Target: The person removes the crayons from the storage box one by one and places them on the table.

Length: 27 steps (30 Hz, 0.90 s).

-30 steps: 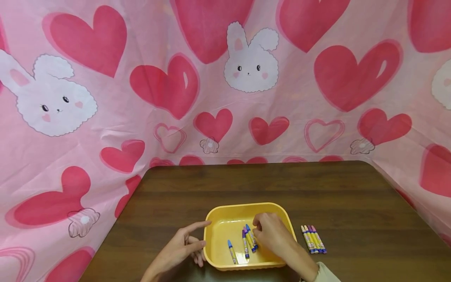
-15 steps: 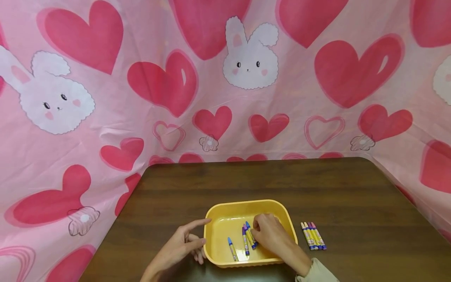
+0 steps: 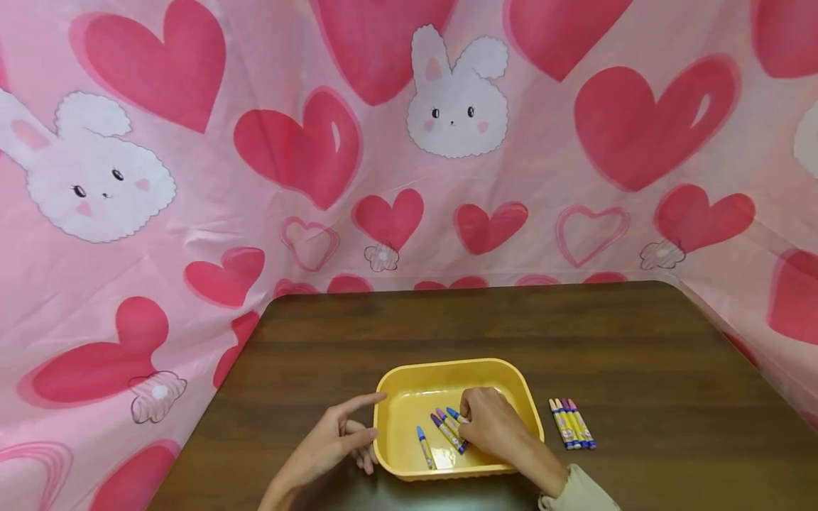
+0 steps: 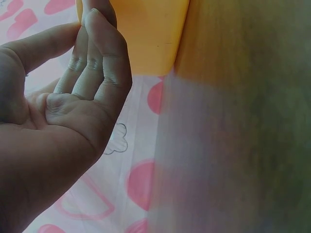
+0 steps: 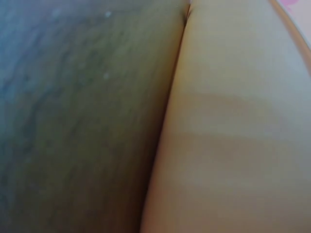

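Observation:
Inside a yellow plastic basin (image 3: 409, 471), a purple crayon (image 3: 445, 429), a pink one and a blue one lie slanted side by side. My right hand (image 3: 495, 422) reaches over them with curled fingers and grips the cluster near its right side; its fingertips are partly hidden. A lone blue crayon (image 3: 426, 448) lies to their left. At the basin's left rim my left hand (image 3: 329, 440) rests with index finger extended and thumb tip touching the edge. In the left wrist view, that hand's palm (image 4: 63, 116) shows beside the yellow wall.
On the dark wooden table (image 3: 358, 326), several crayons (image 3: 571, 424) lie in a tight row right of the basin. A pink cloth (image 3: 287, 163) with hearts and rabbits surrounds the table. The right wrist view is blurred, without the hand showing.
The crayons under my right hand have turned from nearly upright in view to slanting, tops toward the left. My left hand stays at the rim. The head view has shifted slightly.

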Motion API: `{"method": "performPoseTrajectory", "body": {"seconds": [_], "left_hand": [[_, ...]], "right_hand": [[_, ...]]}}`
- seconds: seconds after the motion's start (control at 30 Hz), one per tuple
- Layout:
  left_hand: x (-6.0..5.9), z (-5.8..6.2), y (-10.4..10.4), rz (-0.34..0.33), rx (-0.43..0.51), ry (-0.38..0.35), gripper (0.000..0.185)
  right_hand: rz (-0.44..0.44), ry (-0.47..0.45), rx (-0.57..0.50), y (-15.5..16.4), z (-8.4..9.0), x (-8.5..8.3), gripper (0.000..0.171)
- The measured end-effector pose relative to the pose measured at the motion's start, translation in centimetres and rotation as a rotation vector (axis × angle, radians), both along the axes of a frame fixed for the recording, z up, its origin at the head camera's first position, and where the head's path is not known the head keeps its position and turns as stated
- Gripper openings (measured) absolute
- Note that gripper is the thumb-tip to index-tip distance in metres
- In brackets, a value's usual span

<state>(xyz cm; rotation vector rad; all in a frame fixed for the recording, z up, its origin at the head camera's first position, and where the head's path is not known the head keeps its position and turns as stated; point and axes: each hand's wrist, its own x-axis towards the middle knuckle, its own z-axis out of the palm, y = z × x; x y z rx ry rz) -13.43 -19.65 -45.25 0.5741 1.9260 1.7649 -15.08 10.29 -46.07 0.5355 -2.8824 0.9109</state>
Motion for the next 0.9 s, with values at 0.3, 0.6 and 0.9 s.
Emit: {"method": "performPoseTrajectory", "body": {"seconds": [0.3, 0.6, 0.9], "left_hand": [[-0.26, 0.08, 0.0, 0.019, -0.011, 0.015, 0.056], [-0.43, 0.03, -0.16, 0.009, -0.005, 0.042, 0.056], [-0.27, -0.19, -0.02, 0.007, -0.032, 0.017, 0.056]], "right_hand": [[0.004, 0.017, -0.023, -0.04, 0.2, -0.67, 0.015], [-0.041, 0.064, -0.032, -0.22, 0.54, -0.89, 0.019], [-0.083, 0.077, -0.046, -0.22, 0.84, -0.36, 0.014]]}}
